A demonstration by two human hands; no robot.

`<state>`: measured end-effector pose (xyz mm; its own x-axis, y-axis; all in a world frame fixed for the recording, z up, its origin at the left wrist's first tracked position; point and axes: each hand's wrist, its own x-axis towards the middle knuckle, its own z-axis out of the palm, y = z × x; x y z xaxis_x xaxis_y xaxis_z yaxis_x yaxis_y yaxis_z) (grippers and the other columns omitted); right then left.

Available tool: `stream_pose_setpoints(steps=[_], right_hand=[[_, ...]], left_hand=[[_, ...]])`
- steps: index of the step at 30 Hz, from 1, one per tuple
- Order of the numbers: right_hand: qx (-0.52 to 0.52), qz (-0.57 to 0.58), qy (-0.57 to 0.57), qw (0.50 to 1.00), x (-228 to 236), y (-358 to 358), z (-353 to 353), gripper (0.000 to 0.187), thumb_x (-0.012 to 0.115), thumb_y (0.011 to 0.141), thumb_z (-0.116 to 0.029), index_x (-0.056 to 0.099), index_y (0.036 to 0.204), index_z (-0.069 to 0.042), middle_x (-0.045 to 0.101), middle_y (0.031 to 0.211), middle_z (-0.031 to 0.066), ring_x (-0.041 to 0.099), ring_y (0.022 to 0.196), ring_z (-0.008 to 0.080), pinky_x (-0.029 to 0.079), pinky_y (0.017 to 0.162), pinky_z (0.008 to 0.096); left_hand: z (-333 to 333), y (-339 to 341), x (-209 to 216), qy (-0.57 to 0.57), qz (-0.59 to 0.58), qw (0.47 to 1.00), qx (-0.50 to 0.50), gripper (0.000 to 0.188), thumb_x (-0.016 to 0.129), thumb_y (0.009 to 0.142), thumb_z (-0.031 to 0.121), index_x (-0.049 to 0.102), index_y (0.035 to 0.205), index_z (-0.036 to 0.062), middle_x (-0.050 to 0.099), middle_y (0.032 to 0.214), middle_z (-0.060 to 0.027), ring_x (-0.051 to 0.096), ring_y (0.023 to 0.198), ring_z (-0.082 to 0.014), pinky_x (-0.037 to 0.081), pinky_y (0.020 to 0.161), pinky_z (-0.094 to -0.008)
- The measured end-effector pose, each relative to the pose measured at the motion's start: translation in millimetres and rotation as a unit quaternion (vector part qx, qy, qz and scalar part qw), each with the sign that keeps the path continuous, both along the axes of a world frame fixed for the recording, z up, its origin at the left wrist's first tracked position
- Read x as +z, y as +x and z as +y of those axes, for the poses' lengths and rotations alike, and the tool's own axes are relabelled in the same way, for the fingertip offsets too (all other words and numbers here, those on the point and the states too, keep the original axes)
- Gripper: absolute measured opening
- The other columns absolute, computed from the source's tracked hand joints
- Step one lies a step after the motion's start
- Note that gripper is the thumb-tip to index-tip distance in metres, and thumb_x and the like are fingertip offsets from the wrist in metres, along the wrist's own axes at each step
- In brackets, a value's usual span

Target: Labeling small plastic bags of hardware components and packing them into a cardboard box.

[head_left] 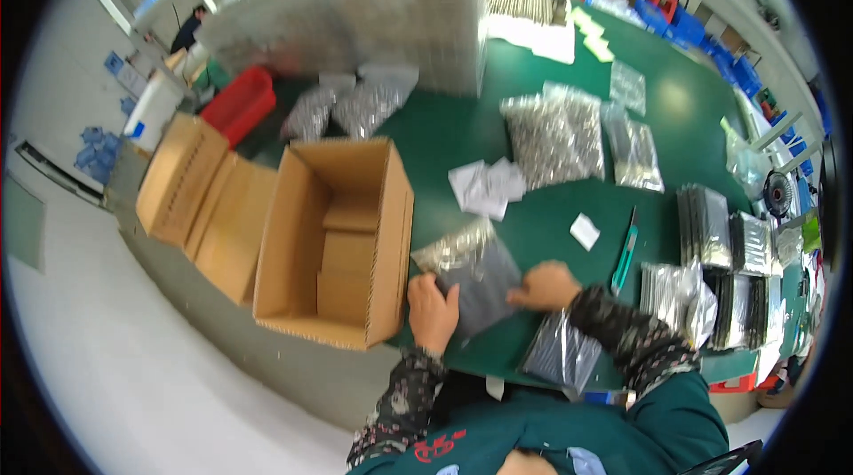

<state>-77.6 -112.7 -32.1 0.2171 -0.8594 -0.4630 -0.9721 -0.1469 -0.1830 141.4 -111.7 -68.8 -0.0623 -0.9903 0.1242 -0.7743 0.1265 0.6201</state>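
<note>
A clear plastic bag (pixel 482 287) with a flat dark grey item inside lies on the green table in front of me. My left hand (pixel 434 313) holds its left edge, thumb on top and fingers curled. At the opposite edge, my right hand (pixel 548 287) pinches the bag between thumb and fingers. An open, empty-looking cardboard box (pixel 395 248) stands just left of my left hand. Below my right hand, near the table's front edge, lies a second bagged dark item (pixel 562 352). A teal utility knife (pixel 625 255) rests to the right, beside a small white slip (pixel 585 231).
White papers (pixel 487 189) and large bags of small parts (pixel 555 137) lie beyond my hands. Stacks of bagged items (pixel 706 226) line the right side. Two silvery bags (pixel 373 102) and a tall plastic-wrapped stack (pixel 382 22) sit behind the box, near a red bin (pixel 240 108).
</note>
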Motion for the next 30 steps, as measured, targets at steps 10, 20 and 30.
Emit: stream_pose_setpoints(steps=[10, 20, 30], right_hand=[[-0.162, -0.289, -0.168, 0.928, 9, 11, 95, 0.026, 0.065, 0.069, -0.024, 0.057, 0.087, -0.007, 0.059, 0.076, 0.0102, 0.057, 0.075, 0.0312, 0.046, 0.065, 0.0404], [-0.547, -0.059, -0.236, 0.801, -19, -72, 155, 0.053, 0.066, 0.072, -0.025, 0.042, 0.111, 0.003, 0.047, 0.102, 0.0194, 0.046, 0.094, 0.0362, 0.038, 0.082, 0.0397], [-0.512, -0.100, -0.205, 0.828, -14, -43, 149, 0.062, 0.073, 0.063, -0.026, 0.041, 0.109, 0.002, 0.052, 0.100, 0.0202, 0.053, 0.092, 0.0361, 0.043, 0.077, 0.0387]], left_hand=[[-2, 1, 22, 0.014, -0.162, 0.987, 0.012, 0.051, 0.062, 0.075, 0.030, 0.043, 0.111, -0.0002, 0.046, 0.108, -0.0175, 0.044, 0.098, -0.0349, 0.038, 0.080, -0.0437], [-32, -95, 31, -0.053, -0.147, 0.928, -0.338, 0.057, 0.059, 0.074, 0.030, 0.041, 0.124, 0.0079, 0.034, 0.132, -0.0141, 0.027, 0.124, -0.0337, 0.017, 0.100, -0.0551], [-18, -66, 13, -0.068, -0.156, 0.952, -0.254, 0.033, 0.055, 0.076, 0.017, 0.046, 0.105, 0.0058, 0.046, 0.105, -0.0120, 0.042, 0.107, -0.0268, 0.025, 0.098, -0.0505]])
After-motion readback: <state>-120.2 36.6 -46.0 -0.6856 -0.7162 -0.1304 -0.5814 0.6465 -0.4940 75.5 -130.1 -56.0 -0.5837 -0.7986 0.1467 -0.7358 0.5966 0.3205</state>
